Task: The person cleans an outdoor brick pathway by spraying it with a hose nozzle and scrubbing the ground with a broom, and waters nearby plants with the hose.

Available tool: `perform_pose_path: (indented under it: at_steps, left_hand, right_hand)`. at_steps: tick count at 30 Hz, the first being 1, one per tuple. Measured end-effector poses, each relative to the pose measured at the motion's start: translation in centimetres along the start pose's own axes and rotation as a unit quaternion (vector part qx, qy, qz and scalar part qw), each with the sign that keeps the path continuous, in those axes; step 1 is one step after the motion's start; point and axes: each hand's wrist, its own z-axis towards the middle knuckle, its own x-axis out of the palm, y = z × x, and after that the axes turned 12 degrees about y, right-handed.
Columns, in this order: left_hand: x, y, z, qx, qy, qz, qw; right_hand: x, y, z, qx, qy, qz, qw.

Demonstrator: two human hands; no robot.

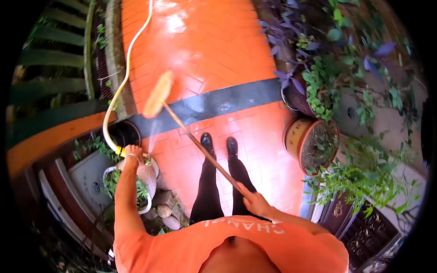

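Note:
My left hand (133, 154) is closed around the yellow nozzle end of a pale yellow garden hose (121, 86). A thin spray of water comes out near it, toward the tiles. My right hand (256, 203) grips the brown wooden handle of a long broom (200, 146). The handle slants forward and left across my legs. Its wide, yellowish broom head (159, 94), slightly blurred, is near the dark strip in the floor; I cannot tell whether it touches the ground. Wet, shiny orange tiles (218, 50) lie beyond.
On the right stand a round clay pot (298, 136) and leafy plants (364, 175). A white-rimmed planter (145, 207) and several stones (170, 222) are beside my left arm. Green wooden slats (52, 59) line the left side. The hose runs forward along the left curb (116, 50).

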Motion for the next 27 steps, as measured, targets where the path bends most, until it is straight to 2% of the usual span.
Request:
perform_pose_path:
  at_steps: [2, 3, 4, 5, 6, 7, 9, 11, 12, 15, 16, 18, 20, 23, 24, 25, 26, 27]
  left_hand:
    - [1.7, 0.0, 2.5, 0.005, 0.012, -0.043, 0.999]
    - [-0.1, -0.4, 0.5, 0.006, 0.0, -0.033, 0.999]
    - [-1.8, -0.7, -0.7, -0.011, 0.03, -0.059, 0.998]
    - [-1.2, -0.9, 0.3, -0.016, 0.012, -0.051, 0.999]
    - [-2.1, -1.3, -1.3, -0.016, -0.04, -0.046, 0.998]
    - [-1.7, -1.1, -0.7, -0.018, -0.035, -0.027, 0.999]
    - [-3.2, -1.1, -2.5, -0.027, -0.016, -0.009, 0.999]
    - [-3.6, -0.8, -3.3, -0.025, -0.027, -0.018, 0.999]
    - [-4.0, -0.9, -4.0, -0.022, -0.021, -0.01, 0.999]
    - [-2.6, -0.3, -3.0, -0.025, -0.012, 0.01, 1.0]
    - [-2.4, -0.1, -2.7, -0.026, -0.006, 0.008, 1.0]
    - [-2.6, 0.4, -3.1, -0.027, 0.005, 0.004, 1.0]
    - [-3.7, 1.2, -4.1, -0.03, 0.004, -0.015, 0.999]
    - [-4.4, 2.4, -3.8, -0.038, 0.007, -0.026, 0.999]
    - [-4.3, 2.7, -3.6, -0.047, -0.015, -0.041, 0.998]
    - [-4.4, 3.0, -3.4, -0.057, -0.038, -0.054, 0.996]
    - [-4.6, 3.2, -3.6, -0.068, -0.047, -0.046, 0.996]
    - [-4.0, 3.1, -3.4, -0.068, -0.04, -0.048, 0.996]
  right_hand:
    - [-0.6, 0.3, -1.3, 0.128, 0.094, 0.022, 0.987]
    - [0.8, -1.3, -0.2, 0.025, -0.005, 0.062, 0.998]
    - [0.8, -1.4, 0.8, 0.081, 0.025, 0.107, 0.991]
    - [0.8, -1.2, 2.1, 0.138, 0.054, 0.149, 0.978]
    - [3.5, -4.1, 4.2, 0.034, -0.031, 0.137, 0.99]
    - [4.2, -4.0, 6.9, -0.001, -0.054, 0.155, 0.986]
    - [2.4, 1.4, 11.6, 0.003, -0.045, 0.159, 0.986]
    - [2.3, 3.3, 16.6, -0.1, -0.093, 0.131, 0.982]
    - [1.4, 4.5, 17.9, -0.084, -0.076, 0.119, 0.986]
    - [-1.3, 6.2, 15.4, -0.045, -0.023, 0.082, 0.995]
    - [-1.2, 3.9, 13.2, -0.085, -0.039, 0.055, 0.994]
    - [-2.0, 2.7, 7.2, -0.099, -0.063, -0.006, 0.993]
    - [-3.1, 2.1, 2.0, 0.1, 0.063, -0.001, 0.993]
    - [-1.7, -0.6, 3.2, 0.049, 0.036, 0.031, 0.998]
    - [0.5, -2.3, 4.5, -0.056, -0.04, 0.085, 0.994]
    - [1.3, -2.0, 5.6, 0.023, -0.015, 0.091, 0.996]
    - [2.9, -2.6, 8.4, -0.038, -0.067, 0.068, 0.995]
    - [1.8, 1.8, 10.6, -0.006, -0.048, 0.103, 0.993]
